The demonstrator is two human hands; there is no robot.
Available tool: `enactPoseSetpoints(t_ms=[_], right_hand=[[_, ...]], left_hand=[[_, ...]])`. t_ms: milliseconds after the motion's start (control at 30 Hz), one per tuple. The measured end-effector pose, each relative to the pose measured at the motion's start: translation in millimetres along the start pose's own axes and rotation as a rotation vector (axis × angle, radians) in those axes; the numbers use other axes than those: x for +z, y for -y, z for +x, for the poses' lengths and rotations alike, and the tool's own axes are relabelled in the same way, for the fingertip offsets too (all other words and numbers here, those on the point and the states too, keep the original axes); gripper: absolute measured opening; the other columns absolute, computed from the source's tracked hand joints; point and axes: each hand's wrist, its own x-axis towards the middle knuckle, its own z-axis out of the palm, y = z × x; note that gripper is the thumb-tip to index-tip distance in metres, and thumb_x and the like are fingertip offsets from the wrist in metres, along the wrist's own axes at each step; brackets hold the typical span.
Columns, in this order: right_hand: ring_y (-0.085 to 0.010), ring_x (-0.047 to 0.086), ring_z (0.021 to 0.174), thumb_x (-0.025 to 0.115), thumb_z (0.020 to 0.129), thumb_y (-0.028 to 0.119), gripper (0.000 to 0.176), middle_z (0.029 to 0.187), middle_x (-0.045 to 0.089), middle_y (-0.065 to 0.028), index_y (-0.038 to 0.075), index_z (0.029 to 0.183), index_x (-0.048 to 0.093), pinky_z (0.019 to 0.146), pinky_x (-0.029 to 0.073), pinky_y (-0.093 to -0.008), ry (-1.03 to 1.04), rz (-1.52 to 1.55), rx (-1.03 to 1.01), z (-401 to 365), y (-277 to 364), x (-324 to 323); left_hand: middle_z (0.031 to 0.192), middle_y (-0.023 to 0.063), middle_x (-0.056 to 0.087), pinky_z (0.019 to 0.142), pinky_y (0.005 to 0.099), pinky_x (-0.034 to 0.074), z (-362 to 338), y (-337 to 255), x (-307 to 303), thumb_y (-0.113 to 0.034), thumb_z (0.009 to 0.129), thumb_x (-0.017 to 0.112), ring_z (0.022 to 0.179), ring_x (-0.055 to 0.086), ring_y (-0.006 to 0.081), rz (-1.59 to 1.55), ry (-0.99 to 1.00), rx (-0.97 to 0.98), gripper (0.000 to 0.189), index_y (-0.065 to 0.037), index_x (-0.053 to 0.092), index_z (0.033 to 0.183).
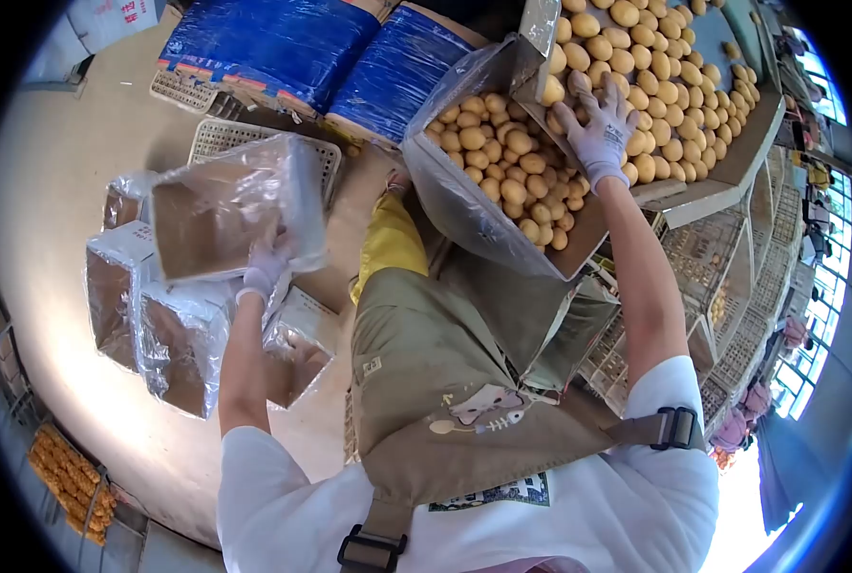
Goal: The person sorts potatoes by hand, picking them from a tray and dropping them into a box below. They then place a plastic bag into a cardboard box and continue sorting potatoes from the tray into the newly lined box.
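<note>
My left hand point(266, 265), in a pale glove, grips the near edge of a cardboard box point(197, 229) lined with clear plastic. Its inside shows bare brown card, and it is lifted against other lined boxes point(111, 296). On the right, my gloved right hand point(600, 129) lies with fingers spread on oval yellow-brown fruits point(670, 91), possibly potatoes, at the lip of a sorting tray point(713, 196). Just below that lip stands a tilted plastic-lined box point(436, 196), largely full of the same produce point(512, 162).
Blue-wrapped stacks of flat cardboard point(273, 48) lie at the top. A white plastic crate point(216, 138) sits behind the boxes. Stacked crates point(703, 248) line the right side. An orange-filled rack point(68, 482) stands lower left. A yellow-clad leg point(388, 239) is between the boxes.
</note>
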Motion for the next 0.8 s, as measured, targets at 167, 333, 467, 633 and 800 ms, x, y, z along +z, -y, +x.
enactPoseSetpoints(t_ms=[167,333,467,633,800], right_hand=[[-0.0346,0.034,0.143,0.063,0.083,0.064,0.061,0.156,0.039,-0.0123,0.04,0.139,0.057,0.115,0.012,-0.0625,0.034,0.0,0.015,1.5,-1.1,-0.8],[-0.0349,0.036,0.142,0.065,0.081,0.063,0.06,0.155,0.04,-0.013,0.04,0.137,0.059,0.114,0.014,-0.0622,0.013,0.015,0.007,2.2,-1.4,1.3],[-0.0347,0.036,0.141,0.067,0.08,0.062,0.06,0.153,0.042,-0.0133,0.04,0.135,0.06,0.113,0.014,-0.0628,-0.002,0.04,0.002,2.9,-0.9,2.5],[-0.0349,0.035,0.142,0.066,0.081,0.062,0.06,0.155,0.041,-0.0118,0.041,0.136,0.058,0.114,0.012,-0.0634,0.0,0.061,0.008,3.8,-0.3,2.8],[-0.0344,0.033,0.144,0.062,0.083,0.065,0.061,0.157,0.037,-0.0095,0.043,0.139,0.054,0.115,0.01,-0.064,0.022,0.038,0.022,2.3,-1.6,0.8]], left_hand=[[0.157,0.0111,0.039,0.116,0.0538,0.026,-36.8,47.3,40.3,-0.051,0.087,0.059,0.143,0.038,0.0329,0.827,0.468,-0.234,0.069,-0.015,0.048,0.145],[0.143,0.0126,0.055,0.111,0.0555,0.035,-37.6,51.1,75.8,-0.047,0.091,0.053,0.133,0.051,0.0337,0.732,0.491,-0.334,0.056,-0.015,0.058,0.137],[0.13,0.0158,0.064,0.104,0.0548,0.042,-32.3,46.7,89.1,-0.039,0.097,0.043,0.12,0.061,0.0354,0.686,0.436,-0.329,0.046,-0.014,0.064,0.129],[0.121,0.0192,0.067,0.097,0.0503,0.048,-31.8,25.8,82.1,-0.042,0.097,0.04,0.111,0.064,0.0389,0.583,0.293,-0.268,0.048,-0.01,0.067,0.121],[0.117,0.022,0.067,0.096,0.05,0.049,-41.0,14.2,73.9,-0.046,0.095,0.042,0.108,0.064,0.0413,0.613,0.326,-0.216,0.05,-0.008,0.07,0.113]])
